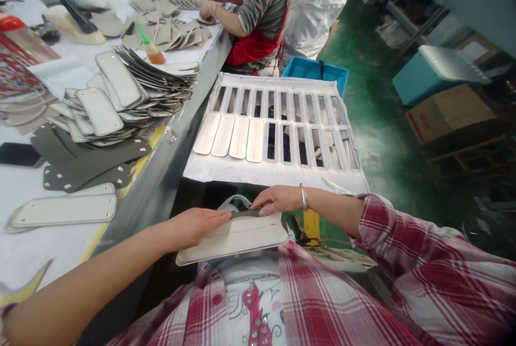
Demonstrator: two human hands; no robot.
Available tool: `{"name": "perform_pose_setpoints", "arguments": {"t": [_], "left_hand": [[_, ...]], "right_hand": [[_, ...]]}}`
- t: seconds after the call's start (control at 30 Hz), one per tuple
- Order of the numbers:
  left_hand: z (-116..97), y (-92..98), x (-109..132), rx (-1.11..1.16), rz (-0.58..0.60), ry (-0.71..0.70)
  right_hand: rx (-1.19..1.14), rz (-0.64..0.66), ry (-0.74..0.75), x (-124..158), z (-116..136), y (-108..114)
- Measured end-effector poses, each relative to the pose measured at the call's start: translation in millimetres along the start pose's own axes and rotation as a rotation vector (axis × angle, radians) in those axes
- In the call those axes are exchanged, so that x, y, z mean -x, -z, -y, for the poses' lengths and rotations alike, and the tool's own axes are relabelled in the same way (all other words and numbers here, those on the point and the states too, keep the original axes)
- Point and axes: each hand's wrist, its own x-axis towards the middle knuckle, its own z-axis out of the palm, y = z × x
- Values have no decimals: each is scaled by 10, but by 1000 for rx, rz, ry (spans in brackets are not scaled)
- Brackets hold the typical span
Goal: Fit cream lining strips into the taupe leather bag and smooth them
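**Both palms flat on a pale panel stack at the bench edge**

At 9 o'clock the long white workbench carries fanned heaps of pale panels and grey cut pieces, presumably sorted within arm's reach. At 3 o'clock lies green floor. At 12 o'clock a slotted white rack holds 4 panels, probably laid apart to dry. A co-worker works beyond. At 6 o'clock, a held panel stack rests against the wearer's body; left hand and right hand lie open, fingers extended, pressing it flat, likely squaring its edges.
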Motion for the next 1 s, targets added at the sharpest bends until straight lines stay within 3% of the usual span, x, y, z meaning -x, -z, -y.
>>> {"name": "perform_pose_setpoints", "arguments": {"t": [0.1, 0.27, 0.5, 0.83, 1.0], "left_hand": [[52, -62, 110, -18, 16, 14], [83, -117, 143, -23, -20, -23], [343, -287, 611, 83, -154, 56], [275, -288, 768, -51, -164, 70], [225, -307, 769, -69, -214, 192]], "right_hand": [[-135, 71, 32, -129, 11, -71], [-85, 155, 66, -388, 192, -174], [-18, 146, 99, -692, 433, -290], [33, 178, 153, -1150, 587, -453], [174, 123, 146, -1255, 697, -498]]}}
